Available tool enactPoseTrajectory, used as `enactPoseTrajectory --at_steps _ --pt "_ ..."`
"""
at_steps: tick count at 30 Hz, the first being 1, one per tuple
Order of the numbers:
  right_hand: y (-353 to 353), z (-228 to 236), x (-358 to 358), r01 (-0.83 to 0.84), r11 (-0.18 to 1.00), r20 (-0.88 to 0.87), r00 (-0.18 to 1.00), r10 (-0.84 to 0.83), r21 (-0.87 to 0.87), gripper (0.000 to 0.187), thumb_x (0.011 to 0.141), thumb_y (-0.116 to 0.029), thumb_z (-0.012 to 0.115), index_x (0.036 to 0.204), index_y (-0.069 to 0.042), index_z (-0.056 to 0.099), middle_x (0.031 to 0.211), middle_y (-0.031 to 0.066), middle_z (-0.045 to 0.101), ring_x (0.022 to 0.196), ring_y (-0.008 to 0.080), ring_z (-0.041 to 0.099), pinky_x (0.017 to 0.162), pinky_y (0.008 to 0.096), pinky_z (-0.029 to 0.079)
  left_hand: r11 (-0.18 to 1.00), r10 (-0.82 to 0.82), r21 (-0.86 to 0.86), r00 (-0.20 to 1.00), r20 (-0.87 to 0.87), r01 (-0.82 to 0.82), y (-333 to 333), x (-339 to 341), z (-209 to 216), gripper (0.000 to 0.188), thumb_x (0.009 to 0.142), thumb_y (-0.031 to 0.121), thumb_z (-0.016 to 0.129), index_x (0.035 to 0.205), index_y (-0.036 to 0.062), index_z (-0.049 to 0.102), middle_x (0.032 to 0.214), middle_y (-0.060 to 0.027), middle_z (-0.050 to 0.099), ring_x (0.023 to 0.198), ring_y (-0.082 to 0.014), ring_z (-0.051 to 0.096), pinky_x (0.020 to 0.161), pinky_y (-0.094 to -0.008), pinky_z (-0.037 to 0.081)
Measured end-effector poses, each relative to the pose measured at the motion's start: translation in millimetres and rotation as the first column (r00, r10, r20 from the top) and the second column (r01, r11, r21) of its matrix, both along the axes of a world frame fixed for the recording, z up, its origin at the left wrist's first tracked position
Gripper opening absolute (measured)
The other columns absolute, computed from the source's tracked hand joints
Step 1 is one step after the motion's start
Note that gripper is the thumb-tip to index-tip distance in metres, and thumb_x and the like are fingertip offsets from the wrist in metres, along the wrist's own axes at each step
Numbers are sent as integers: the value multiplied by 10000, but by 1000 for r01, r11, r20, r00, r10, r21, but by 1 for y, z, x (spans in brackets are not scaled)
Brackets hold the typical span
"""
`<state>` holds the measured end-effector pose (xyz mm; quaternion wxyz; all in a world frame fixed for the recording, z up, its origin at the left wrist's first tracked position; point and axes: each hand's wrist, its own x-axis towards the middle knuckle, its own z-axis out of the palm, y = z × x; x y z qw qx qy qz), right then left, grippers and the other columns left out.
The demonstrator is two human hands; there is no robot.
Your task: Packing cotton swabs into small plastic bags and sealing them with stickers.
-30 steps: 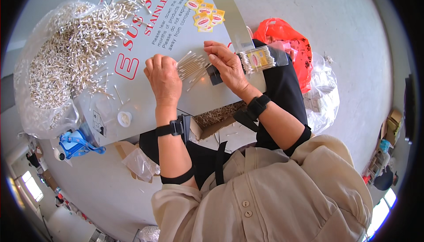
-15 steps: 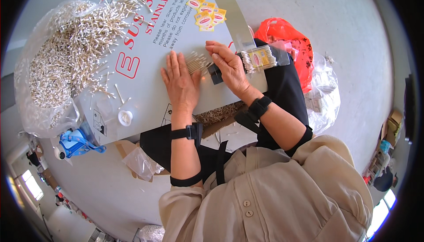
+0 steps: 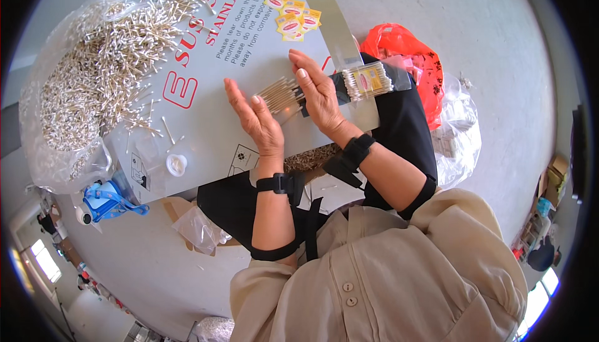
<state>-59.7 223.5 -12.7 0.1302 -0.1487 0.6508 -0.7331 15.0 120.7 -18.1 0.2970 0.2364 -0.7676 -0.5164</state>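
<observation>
A: Step in hand?
B: My read: evening up the bunch (image 3: 279, 96) of swabs, on the table (image 3: 203, 131) between the palms.
A: Hands?
B: Left hand (image 3: 257, 120) open, fingers straight, at the bunch's left end. Right hand (image 3: 319, 96) also open, flat, at its right end. Firm contact? Can't tell, palms edge-on.
A: Next move calls for?
B: Light, level pressure from both sides, I'd say; slim round sticks should roll and skew easily.
A: Materials?
B: Tan sticks, soft whitish tips. Table smooth, grey. Right of the bunch, past the right hand: clear flat pack (image 3: 367, 81), swabs in a row. Beyond the bunch: thin yellow-white cards (image 3: 295, 18). Far left of it: tangled heap (image 3: 112, 61), crinkly clear bag (image 3: 62, 177).
</observation>
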Motion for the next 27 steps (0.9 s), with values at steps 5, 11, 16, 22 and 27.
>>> enactPoseTrajectory --at_steps 5,11,16,22,27 --pt "-4 -6 9 -13 999 50 999 16 -50 385 1059 -198 443 1362 30 510 1455 116 480 1314 172 460 1105 303 373 993 -12 113 998 -67 19 6 -12 7 568 1052 305 399 1512 -4 277 1523 -221 352 1422 -303 342 1183 -435 249" --pt "9 -5 3 2 995 136 991 12 -103 380 1056 -191 451 1361 28 513 1391 110 536 1288 182 496 1107 311 386 989 -50 135 993 -103 64 -10 5 8 585 1020 324 507 1481 4 341 1538 -146 358 1432 -277 323 1183 -435 253" --pt "15 -2 -21 -68 998 8 998 68 2 355 1046 -145 467 1345 39 519 1356 108 559 1273 185 516 1087 313 408 828 -200 -451 926 321 335 -17 18 18 827 822 387 744 1454 2 374 1510 -201 371 1431 -397 286 1164 -529 222" --pt "11 7 -25 -129 927 -298 923 242 353 300 971 -16 510 1262 40 558 1265 170 597 1170 302 597 989 344 475 657 -48 -580 794 606 482 -6 23 15 751 899 389 634 1485 15 349 1569 -175 309 1474 -351 234 1172 -575 171" --pt "18 6 -16 -55 937 -307 937 167 344 247 922 18 554 1166 37 593 1249 182 595 1098 353 621 922 356 512 671 -55 -524 740 670 524 4 33 19 731 943 395 556 1520 30 297 1597 -154 262 1492 -319 203 1189 -561 127"
